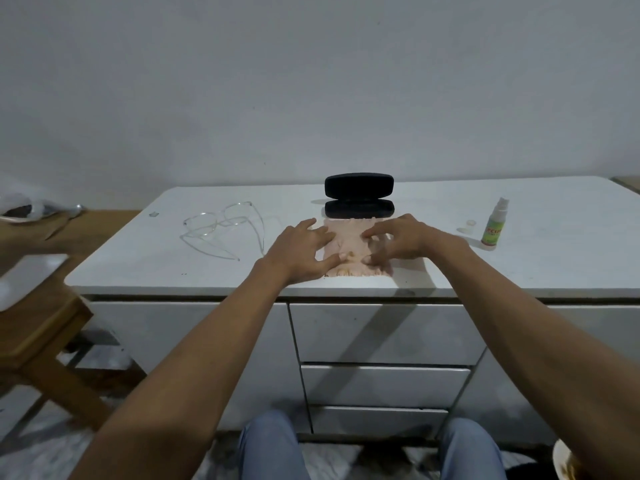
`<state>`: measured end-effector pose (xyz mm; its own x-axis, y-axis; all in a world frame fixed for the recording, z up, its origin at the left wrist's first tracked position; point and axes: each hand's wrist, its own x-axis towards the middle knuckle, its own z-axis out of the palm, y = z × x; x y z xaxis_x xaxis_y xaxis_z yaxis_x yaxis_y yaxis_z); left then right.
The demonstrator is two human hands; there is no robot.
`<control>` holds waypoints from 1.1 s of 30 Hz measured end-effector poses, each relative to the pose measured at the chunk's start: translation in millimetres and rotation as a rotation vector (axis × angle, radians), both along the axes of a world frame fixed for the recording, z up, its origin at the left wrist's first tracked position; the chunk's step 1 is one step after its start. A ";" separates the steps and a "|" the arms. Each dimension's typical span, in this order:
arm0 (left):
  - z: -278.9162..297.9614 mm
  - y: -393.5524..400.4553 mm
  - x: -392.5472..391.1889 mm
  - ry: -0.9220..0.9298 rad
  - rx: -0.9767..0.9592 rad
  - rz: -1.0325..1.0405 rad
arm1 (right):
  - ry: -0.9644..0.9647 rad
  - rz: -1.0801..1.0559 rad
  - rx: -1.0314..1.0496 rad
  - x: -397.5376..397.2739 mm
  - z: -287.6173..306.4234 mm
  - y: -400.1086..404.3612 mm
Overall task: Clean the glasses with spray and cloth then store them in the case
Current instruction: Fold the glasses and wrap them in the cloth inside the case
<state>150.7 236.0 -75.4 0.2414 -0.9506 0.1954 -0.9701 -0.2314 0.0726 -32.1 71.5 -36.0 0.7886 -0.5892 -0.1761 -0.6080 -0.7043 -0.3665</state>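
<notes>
Open counter at the flanks, crowded centre

Seen from the cloth (349, 244), the open black case (359, 195) blocks 12 o'clock, touching its far edge. The glasses (221, 226) with spread arms lie at 9 o'clock, the spray bottle (494, 221) and small cap (470, 223) at 3 o'clock. Bare white counter (554, 258) lies beyond the bottle and along 6 o'clock's front edge.

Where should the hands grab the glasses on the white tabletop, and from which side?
Pinch the bridge of the glasses from above. They lie unfolded left of the pink cloth, both temple arms splayed toward the table's front edge, so the thin frame between the lenses is open to reach. That keeps fingers off the lenses; the left hand is nearer.
</notes>
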 end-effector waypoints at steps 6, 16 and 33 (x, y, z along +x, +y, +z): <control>13.0 10.6 -2.6 0.021 -0.030 0.032 | -0.052 0.023 -0.006 3.0 14.3 12.9; 56.1 90.5 66.8 0.067 -0.225 0.282 | -0.293 0.230 -0.042 101.3 35.7 59.2; 24.0 157.6 121.3 -0.024 -0.343 0.502 | -0.317 0.344 -0.247 189.8 1.7 92.2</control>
<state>272.0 393.5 -51.4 0.6357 -0.6037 0.4812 -0.7508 -0.6285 0.2032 157.6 163.7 -34.3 0.9358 -0.2804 0.2137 -0.2124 -0.9322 -0.2930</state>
